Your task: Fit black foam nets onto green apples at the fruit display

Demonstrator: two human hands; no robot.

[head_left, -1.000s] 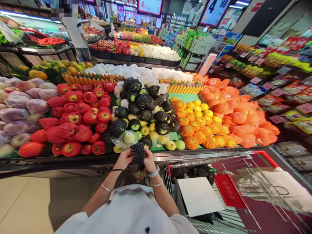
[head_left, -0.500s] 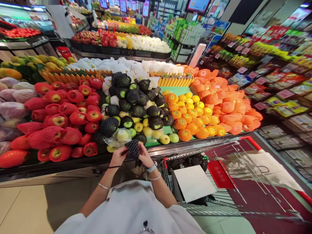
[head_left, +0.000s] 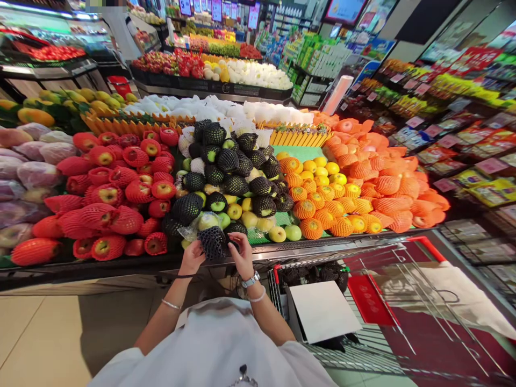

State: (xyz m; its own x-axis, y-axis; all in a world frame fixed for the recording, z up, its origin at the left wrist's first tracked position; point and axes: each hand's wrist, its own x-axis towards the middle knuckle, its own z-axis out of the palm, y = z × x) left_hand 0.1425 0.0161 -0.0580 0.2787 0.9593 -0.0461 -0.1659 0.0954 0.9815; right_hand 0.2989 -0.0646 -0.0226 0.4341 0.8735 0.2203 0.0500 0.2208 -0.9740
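A black foam fruit net [head_left: 212, 243] is held up in front of me at the front edge of the fruit display. My left hand [head_left: 192, 260] is closed on its left side. On its right side my right hand [head_left: 242, 257] has curled fingers, with dark netting between them. Whether a fruit sits inside the net cannot be made out. Just behind it lie a pale fruit in clear wrap [head_left: 208, 220] and a heap of green fruit in black nets [head_left: 229, 161]. Some bare yellow-green pears [head_left: 277, 234] rest near the display's edge.
Red-netted apples [head_left: 107, 193] fill the left of the display; orange-netted fruit [head_left: 322, 217] covers the right. A metal shopping cart [head_left: 278, 301] stands at my right with a white box [head_left: 324, 310] in it. A person [head_left: 121, 32] stands far left.
The net has turned and spread wider, and moved slightly left. My right hand's fingers have shifted up along its edge. The view has swung a little to the left.
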